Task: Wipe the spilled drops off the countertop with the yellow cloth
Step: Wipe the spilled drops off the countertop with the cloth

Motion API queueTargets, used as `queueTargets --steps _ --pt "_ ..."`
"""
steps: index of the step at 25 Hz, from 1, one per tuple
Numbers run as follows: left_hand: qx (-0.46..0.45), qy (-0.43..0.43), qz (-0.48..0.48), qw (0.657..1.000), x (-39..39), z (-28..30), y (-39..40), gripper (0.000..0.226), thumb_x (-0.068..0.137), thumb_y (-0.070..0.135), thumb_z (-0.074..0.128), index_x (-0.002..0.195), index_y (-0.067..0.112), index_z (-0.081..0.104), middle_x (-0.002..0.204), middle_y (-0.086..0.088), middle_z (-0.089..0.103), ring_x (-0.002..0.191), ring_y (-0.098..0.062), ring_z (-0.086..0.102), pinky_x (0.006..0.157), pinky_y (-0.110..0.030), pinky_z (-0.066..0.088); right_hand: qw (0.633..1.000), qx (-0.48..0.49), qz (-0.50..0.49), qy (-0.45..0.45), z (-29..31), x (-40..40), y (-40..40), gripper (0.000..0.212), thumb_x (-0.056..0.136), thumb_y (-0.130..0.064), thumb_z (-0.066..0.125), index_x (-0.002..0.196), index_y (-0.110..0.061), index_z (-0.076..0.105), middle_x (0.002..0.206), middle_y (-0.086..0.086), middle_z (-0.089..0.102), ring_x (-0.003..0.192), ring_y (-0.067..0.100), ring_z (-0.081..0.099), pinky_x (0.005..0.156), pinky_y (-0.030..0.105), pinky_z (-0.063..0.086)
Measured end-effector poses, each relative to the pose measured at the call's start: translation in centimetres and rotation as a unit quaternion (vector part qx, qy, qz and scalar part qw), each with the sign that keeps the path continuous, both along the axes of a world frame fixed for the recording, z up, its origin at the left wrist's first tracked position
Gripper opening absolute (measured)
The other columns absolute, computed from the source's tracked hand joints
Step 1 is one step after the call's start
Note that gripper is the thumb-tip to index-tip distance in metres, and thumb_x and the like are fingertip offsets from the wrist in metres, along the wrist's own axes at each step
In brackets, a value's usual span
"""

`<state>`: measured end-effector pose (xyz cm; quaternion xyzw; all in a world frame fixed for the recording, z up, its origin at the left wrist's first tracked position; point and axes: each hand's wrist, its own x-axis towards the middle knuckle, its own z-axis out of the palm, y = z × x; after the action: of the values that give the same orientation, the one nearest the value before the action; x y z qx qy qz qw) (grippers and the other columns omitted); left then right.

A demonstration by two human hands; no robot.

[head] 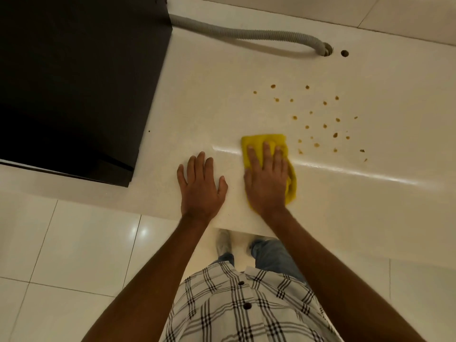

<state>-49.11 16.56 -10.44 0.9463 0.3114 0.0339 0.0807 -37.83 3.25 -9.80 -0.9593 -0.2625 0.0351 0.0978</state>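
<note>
pressing yellow cloth (pixel 264 144) | right hand (pixel 267 180) grip flat, apart | drops (pixel 320 119) beside

Dim warm light, floor (pixel 138 230) glare, wide-angle distortion

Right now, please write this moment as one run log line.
right hand flat on yellow cloth | left hand flat on countertop | drops unwiped, right of cloth | stage: wiping barely begun

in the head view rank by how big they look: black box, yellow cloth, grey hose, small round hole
1. black box
2. grey hose
3. yellow cloth, partly hidden under the right hand
4. small round hole
</note>
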Motion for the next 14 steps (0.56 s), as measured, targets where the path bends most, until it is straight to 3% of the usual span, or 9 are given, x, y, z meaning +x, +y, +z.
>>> queueTargets --steps 3,5,10,14 --pt "0.012 -0.004 -0.008 1.0 -0.1 -0.2 0.0 0.056 0.102 0.047 0.042 0.144 0.01 0.049 0.157 -0.017 0.045 0.146 -0.036 0.041 0.121 -0.061 0.027 0.987 0.031 0.159 0.015 0.0 -1.0 4.1 0.058 0.105 -0.046 0.036 0.162 -0.032 0.033 0.172 0.012 0.027 0.159 0.043 0.02 0.127 0.059 0.02" --pt "0.022 -0.013 -0.008 1.0 0.0 -0.2 0.0 0.054 0.101 0.043 0.043 0.144 0.01 0.049 0.156 -0.017 0.046 0.145 -0.037 0.042 0.121 -0.061 0.027 0.981 0.038 0.193 0.006 0.1 2.9 6.5 0.057 0.104 -0.045 0.037 0.16 -0.033 0.037 0.171 0.01 0.03 0.158 0.042 0.023 0.127 0.057 0.022" --pt "0.003 -0.006 -0.001 1.0 0.0 0.2 -0.3 0.056 0.102 0.042 0.042 0.147 0.009 0.047 0.158 -0.016 0.044 0.147 -0.035 0.039 0.122 -0.061 0.026 1.0 -0.002 -0.008 -0.016 -0.3 10.0 -0.4 0.057 0.106 -0.046 0.03 0.162 -0.035 0.03 0.172 0.01 0.027 0.158 0.043 0.022 0.126 0.06 0.024" --pt "0.001 -0.007 -0.004 1.0 0.0 0.1 -0.1 0.056 0.102 0.042 0.042 0.147 0.009 0.047 0.158 -0.016 0.044 0.148 -0.035 0.039 0.122 -0.061 0.026 0.997 0.007 -0.068 -0.04 0.0 2.2 -6.0 0.058 0.106 -0.042 0.037 0.162 -0.027 0.034 0.169 0.015 0.032 0.156 0.045 0.028 0.123 0.06 0.03"
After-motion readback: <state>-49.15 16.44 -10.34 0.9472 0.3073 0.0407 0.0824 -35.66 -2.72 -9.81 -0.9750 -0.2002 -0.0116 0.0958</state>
